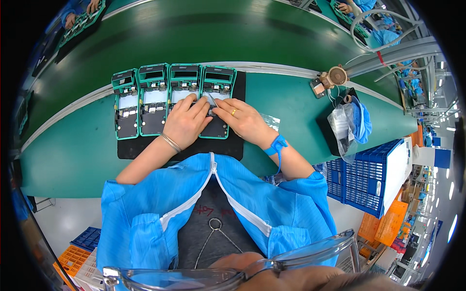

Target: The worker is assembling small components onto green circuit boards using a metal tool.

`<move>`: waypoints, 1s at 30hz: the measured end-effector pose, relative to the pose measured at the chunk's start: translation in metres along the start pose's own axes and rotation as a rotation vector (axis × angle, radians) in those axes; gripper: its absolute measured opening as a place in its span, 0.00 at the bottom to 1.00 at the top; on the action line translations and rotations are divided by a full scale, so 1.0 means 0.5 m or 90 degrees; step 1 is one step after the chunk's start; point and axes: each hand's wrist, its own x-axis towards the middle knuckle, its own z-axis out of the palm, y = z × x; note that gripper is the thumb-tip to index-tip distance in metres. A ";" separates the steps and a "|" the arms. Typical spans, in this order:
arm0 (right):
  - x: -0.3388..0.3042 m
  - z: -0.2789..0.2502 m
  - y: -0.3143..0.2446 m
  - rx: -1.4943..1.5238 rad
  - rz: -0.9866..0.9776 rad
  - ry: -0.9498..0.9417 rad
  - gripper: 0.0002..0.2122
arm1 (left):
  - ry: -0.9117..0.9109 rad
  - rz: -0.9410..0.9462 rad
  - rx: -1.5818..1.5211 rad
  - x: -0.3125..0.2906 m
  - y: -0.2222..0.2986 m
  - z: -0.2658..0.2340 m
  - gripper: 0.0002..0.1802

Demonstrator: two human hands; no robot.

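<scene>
Over the rightmost teal-framed device housing, right hand pinching a slim tool, left hand unclear in grip, fine work seemingly needs steadiness.

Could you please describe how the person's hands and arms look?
The left hand is ungloved, with silver-coloured bangles at the wrist; the right hand, also ungloved, has a gold-coloured ring and a blue wrist strap. Blue sleeves end near the elbows, leaving the forearms bare.

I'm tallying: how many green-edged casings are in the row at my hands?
4, side by side: leftmost casing, second casing, third casing, rightmost casing. Left hand and right hand partly hide the last two.
</scene>
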 end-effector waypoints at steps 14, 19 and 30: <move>-0.051 -0.110 -0.017 -0.067 0.127 0.026 0.15 | -0.083 -0.004 0.062 0.024 0.014 -0.010 0.16; -0.195 -0.178 -0.054 -0.034 0.290 0.020 0.12 | -0.023 0.040 -0.027 0.040 0.068 -0.002 0.18; -0.256 -0.161 -0.102 0.017 0.341 0.039 0.13 | -0.189 0.264 -0.145 0.055 0.173 0.103 0.33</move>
